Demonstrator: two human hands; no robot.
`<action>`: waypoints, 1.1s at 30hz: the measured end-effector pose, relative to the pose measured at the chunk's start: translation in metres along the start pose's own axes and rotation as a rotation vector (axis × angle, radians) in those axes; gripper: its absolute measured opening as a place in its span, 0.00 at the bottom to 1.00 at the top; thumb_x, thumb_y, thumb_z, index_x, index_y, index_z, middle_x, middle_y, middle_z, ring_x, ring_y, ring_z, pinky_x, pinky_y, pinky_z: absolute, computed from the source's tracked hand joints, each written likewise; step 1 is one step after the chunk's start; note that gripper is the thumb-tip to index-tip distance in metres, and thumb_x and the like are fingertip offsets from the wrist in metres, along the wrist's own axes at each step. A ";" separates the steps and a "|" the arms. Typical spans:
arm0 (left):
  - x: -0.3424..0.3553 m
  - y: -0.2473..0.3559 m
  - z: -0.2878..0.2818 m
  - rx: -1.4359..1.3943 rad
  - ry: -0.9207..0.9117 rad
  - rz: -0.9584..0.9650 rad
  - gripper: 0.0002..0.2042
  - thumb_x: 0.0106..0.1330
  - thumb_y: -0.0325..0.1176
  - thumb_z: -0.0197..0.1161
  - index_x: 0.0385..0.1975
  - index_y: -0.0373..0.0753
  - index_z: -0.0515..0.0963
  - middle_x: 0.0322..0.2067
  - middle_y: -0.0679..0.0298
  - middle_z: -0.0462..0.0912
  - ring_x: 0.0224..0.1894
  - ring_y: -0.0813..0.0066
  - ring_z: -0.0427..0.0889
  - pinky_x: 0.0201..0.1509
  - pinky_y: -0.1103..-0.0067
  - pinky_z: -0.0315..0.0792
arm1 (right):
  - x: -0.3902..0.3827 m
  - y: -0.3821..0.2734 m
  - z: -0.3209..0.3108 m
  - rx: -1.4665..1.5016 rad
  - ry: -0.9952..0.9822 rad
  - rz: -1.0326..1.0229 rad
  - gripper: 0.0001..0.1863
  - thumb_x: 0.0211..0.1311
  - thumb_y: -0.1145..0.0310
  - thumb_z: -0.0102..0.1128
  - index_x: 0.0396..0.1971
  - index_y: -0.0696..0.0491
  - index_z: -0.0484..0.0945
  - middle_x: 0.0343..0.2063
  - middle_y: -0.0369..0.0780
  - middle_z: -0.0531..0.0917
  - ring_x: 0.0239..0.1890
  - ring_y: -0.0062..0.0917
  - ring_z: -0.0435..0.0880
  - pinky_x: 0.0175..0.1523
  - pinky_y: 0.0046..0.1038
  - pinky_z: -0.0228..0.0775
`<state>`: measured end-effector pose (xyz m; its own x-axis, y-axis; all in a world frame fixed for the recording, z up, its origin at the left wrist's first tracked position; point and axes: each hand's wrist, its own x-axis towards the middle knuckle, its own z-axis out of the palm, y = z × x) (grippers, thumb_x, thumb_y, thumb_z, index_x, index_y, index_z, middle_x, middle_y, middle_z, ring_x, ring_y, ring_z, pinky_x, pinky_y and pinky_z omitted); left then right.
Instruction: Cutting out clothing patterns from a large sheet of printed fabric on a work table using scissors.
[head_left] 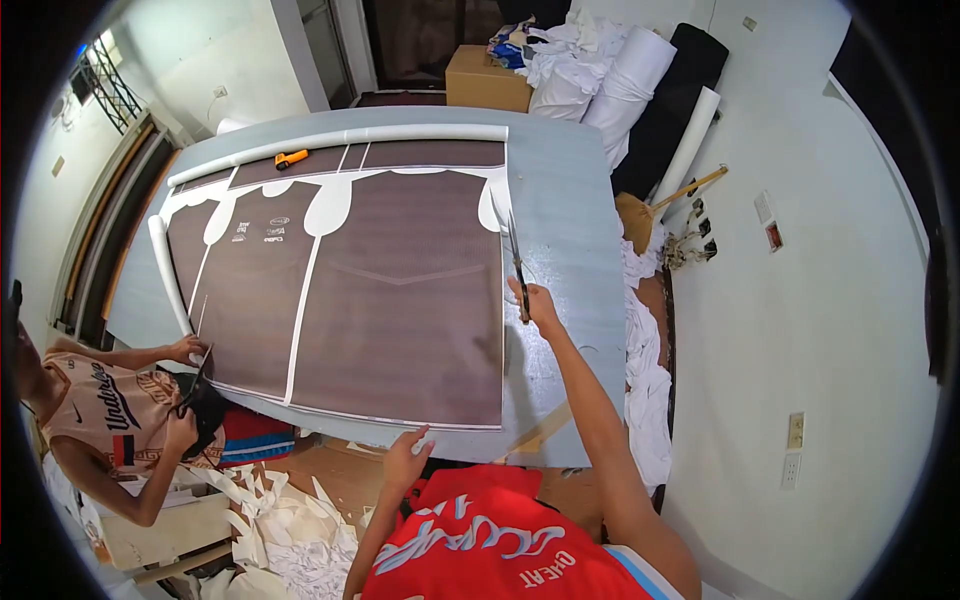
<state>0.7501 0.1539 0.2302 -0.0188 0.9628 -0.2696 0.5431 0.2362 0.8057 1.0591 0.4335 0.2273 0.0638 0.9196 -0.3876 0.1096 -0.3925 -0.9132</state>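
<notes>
A wide printed sheet [400,300], dark brown with white outlines of garment panels, lies on the blue-grey table [570,230]. My right hand [537,306] is closed round the handles of a large pair of scissors [516,258] at the sheet's right edge. The blades point away from me, toward the far right corner. At the near edge of the sheet, my left hand [405,462] has its fingers stretched out, their tips by the white border. An orange-and-black tool [291,159] rests near the far edge, beside the rolled white end [340,142] of the sheet.
At the left, a co-worker [125,415] holds scissors [196,380] at the sheet's near left corner. White scraps [290,520] cover the floor below. Fabric rolls [630,85] and a cardboard box [488,80] stand behind the table; a broom [640,215] leans by the right wall.
</notes>
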 end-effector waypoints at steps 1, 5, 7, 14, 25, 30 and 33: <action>0.006 -0.006 0.004 0.129 0.019 0.051 0.21 0.60 0.40 0.65 0.54 0.45 0.76 0.43 0.53 0.82 0.47 0.59 0.80 0.50 0.68 0.73 | 0.008 0.001 0.004 0.001 -0.008 0.003 0.25 0.55 0.43 0.65 0.17 0.48 0.69 0.14 0.29 0.69 0.13 0.15 0.66 0.18 0.21 0.58; 0.025 -0.037 0.015 0.430 0.048 0.118 0.25 0.58 0.42 0.66 0.56 0.47 0.74 0.53 0.52 0.75 0.56 0.53 0.73 0.54 0.64 0.71 | 0.049 0.011 0.013 0.021 -0.021 0.057 0.21 0.57 0.47 0.63 0.19 0.50 0.73 0.16 0.30 0.73 0.16 0.15 0.69 0.20 0.23 0.61; 0.030 -0.050 0.019 0.448 0.027 0.105 0.26 0.56 0.42 0.66 0.57 0.48 0.73 0.56 0.51 0.72 0.58 0.52 0.71 0.55 0.62 0.70 | 0.082 0.016 0.009 -0.031 -0.038 0.037 0.22 0.56 0.45 0.63 0.20 0.50 0.75 0.17 0.31 0.74 0.16 0.16 0.70 0.21 0.23 0.63; 0.029 -0.078 0.003 0.576 -0.073 0.099 0.28 0.55 0.41 0.66 0.59 0.49 0.71 0.61 0.50 0.66 0.61 0.49 0.65 0.61 0.58 0.64 | 0.151 -0.010 0.033 0.064 0.017 0.088 0.31 0.45 0.34 0.67 0.16 0.49 0.71 0.12 0.32 0.71 0.12 0.18 0.69 0.17 0.22 0.60; 0.048 -0.065 -0.014 0.578 -0.156 0.091 0.25 0.54 0.40 0.66 0.56 0.50 0.75 0.56 0.52 0.69 0.57 0.51 0.68 0.55 0.60 0.68 | 0.222 0.007 0.037 0.111 0.049 0.140 0.31 0.44 0.34 0.69 0.16 0.50 0.71 0.14 0.32 0.71 0.13 0.18 0.71 0.19 0.21 0.65; 0.050 -0.064 -0.020 0.544 -0.204 0.041 0.24 0.56 0.38 0.63 0.56 0.49 0.74 0.57 0.52 0.68 0.57 0.50 0.68 0.57 0.60 0.67 | 0.242 0.004 0.039 0.086 0.037 0.121 0.31 0.44 0.36 0.69 0.15 0.50 0.70 0.13 0.32 0.70 0.12 0.18 0.70 0.18 0.21 0.64; 0.049 -0.064 -0.018 0.548 -0.200 0.040 0.24 0.56 0.38 0.63 0.56 0.50 0.75 0.57 0.53 0.68 0.56 0.51 0.68 0.56 0.60 0.67 | 0.253 0.010 0.037 0.105 0.038 0.121 0.30 0.45 0.36 0.69 0.15 0.49 0.70 0.13 0.31 0.70 0.12 0.18 0.69 0.18 0.21 0.63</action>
<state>0.6996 0.1881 0.1752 0.1405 0.9133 -0.3824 0.8962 0.0469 0.4412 1.0394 0.6630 0.1154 0.1080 0.8639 -0.4920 -0.0050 -0.4944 -0.8692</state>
